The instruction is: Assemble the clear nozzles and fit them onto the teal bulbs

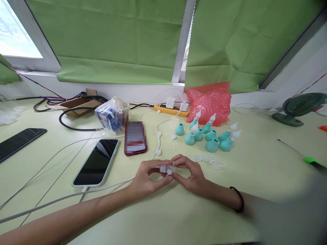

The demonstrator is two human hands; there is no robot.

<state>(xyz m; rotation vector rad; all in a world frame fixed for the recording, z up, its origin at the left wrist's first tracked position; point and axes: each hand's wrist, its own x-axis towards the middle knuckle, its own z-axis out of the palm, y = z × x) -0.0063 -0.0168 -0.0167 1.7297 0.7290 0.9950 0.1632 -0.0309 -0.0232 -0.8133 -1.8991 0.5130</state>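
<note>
Between my two hands is a small translucent plastic part, held just above the table. My left hand pinches its left side between thumb and fingers. From the other side, my right hand grips it with the fingertips. Fingers hide some of its shape. Right of my right hand lie several similar clear plastic parts. Beyond them stand several teal rubber bulbs, some with white pointed tips fitted and some with open necks. Loose white tips lie left of the bulbs.
A charging phone and a red-cased phone lie to the left, with white cables across the table. Behind are a yellow power strip and a red bubble-wrap bag. A green-handled screwdriver and a fan are at right.
</note>
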